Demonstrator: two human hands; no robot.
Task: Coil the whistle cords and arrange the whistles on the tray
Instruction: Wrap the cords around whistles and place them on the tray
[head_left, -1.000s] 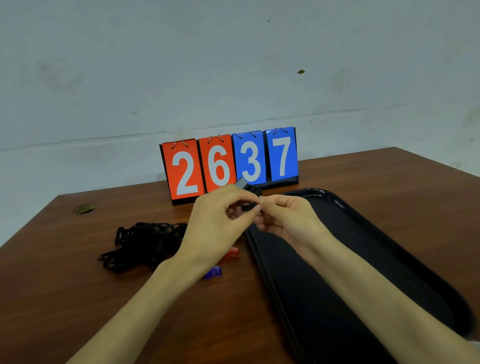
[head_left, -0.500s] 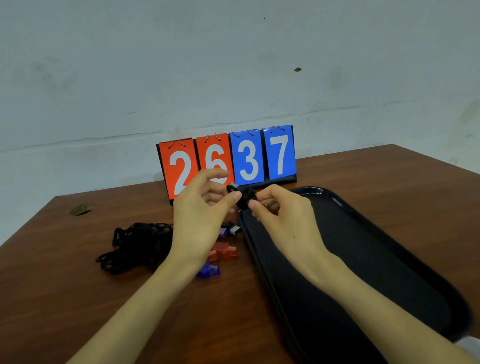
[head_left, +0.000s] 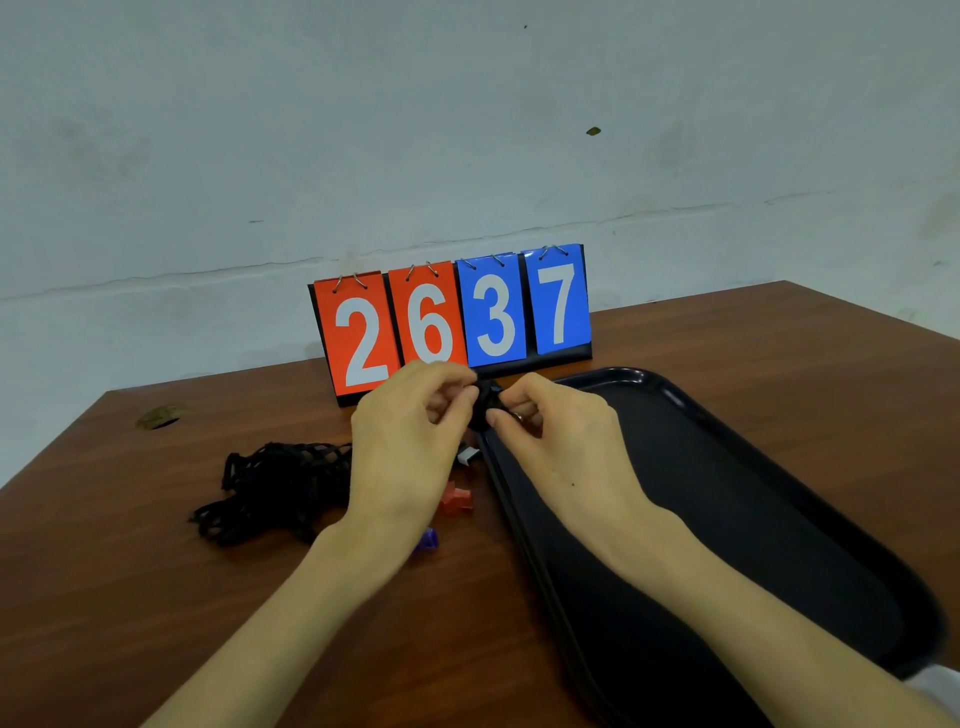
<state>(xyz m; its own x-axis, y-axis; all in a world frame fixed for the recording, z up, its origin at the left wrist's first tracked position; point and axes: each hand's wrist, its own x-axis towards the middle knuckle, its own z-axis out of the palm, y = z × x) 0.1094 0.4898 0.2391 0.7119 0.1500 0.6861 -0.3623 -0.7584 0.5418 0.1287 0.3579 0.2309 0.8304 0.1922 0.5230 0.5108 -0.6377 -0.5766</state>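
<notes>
Fingers of both hands pinched a small black cord bundle between them; winding tight, even loops seemed wisest before lowering it onto the tray beneath.

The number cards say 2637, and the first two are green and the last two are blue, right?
Not quite. In the head view the number cards do read 2637, and the last two are blue, but the first two are orange-red, not green.

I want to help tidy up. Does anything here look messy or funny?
Yes. A tangled heap of black cords lies on the table, left of the tray, with a red whistle and a purple whistle loose beside it. The tray looks empty. Nothing seems spilled or broken.
</notes>
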